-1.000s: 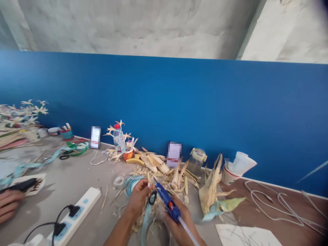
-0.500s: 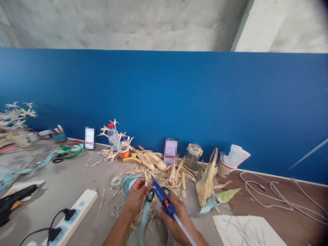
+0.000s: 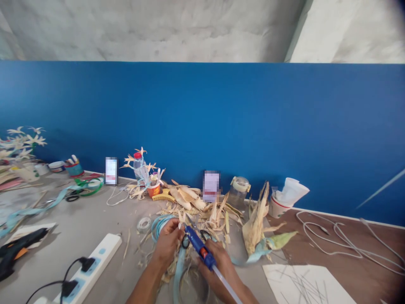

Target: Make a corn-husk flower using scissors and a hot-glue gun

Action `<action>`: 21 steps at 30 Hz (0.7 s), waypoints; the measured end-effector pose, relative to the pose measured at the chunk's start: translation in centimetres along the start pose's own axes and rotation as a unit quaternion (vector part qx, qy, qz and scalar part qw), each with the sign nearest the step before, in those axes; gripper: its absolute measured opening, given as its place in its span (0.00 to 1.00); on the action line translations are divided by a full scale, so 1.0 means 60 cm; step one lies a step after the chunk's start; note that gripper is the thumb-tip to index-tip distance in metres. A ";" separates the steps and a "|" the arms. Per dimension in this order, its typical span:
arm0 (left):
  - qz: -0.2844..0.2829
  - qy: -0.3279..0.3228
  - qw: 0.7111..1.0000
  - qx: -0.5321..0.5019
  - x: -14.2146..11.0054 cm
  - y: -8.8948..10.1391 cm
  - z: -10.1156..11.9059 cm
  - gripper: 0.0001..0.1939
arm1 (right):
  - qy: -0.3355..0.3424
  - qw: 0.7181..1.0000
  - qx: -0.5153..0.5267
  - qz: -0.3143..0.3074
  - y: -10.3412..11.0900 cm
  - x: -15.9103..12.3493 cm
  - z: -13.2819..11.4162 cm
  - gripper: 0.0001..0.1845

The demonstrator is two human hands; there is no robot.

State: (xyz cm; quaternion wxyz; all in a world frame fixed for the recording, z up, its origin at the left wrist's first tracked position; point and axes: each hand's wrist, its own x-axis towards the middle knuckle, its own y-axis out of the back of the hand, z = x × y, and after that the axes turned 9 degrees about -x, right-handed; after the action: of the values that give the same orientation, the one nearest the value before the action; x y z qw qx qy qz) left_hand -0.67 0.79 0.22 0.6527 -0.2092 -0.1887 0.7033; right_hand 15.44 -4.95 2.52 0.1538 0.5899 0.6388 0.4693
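My right hand (image 3: 218, 265) is wrapped round a blue glue gun (image 3: 198, 245) with a clear glue stick trailing from its back. The gun's tip points up-left at a small pale husk piece (image 3: 181, 219) that my left hand (image 3: 167, 242) pinches between its fingertips. Both hands hover over a heap of dried corn husks (image 3: 209, 217). A light blue ribbon (image 3: 179, 270) and black-handled scissors (image 3: 186, 241) lie just under the hands. A roll of light blue ribbon (image 3: 160, 223) lies behind my left hand.
A white power strip (image 3: 91, 264) with black plugs lies at the front left, a black glue gun (image 3: 17, 245) on paper further left. Husk flowers in a bottle (image 3: 139, 166), a jar (image 3: 238, 192), a paper cup (image 3: 280, 207), white cables (image 3: 335, 240) and a sheet with wires (image 3: 303, 285) surround the heap.
Another person's hand at the far left has gone from view, leaving the black glue gun on the paper. The view shifted slightly; my hands keep the gun tip against the husk piece.
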 end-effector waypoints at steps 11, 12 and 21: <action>-0.008 0.009 1.000 -0.008 -0.003 0.000 0.000 0.13 | -0.017 1.000 0.001 -0.008 0.006 0.000 0.000 0.07; -0.010 0.011 1.000 -0.005 -0.004 -0.001 0.000 0.14 | -0.020 1.000 0.003 -0.008 0.006 0.000 0.000 0.07; -0.004 0.013 1.000 -0.006 -0.002 -0.002 0.002 0.16 | -0.038 0.999 0.027 -0.014 0.005 -0.001 0.000 0.06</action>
State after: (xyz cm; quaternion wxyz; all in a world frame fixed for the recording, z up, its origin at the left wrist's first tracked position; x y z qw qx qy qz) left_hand -0.65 0.70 0.38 0.6569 -0.2213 -0.1854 0.6965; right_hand 15.63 -5.07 2.74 0.1686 0.6023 0.6535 0.4264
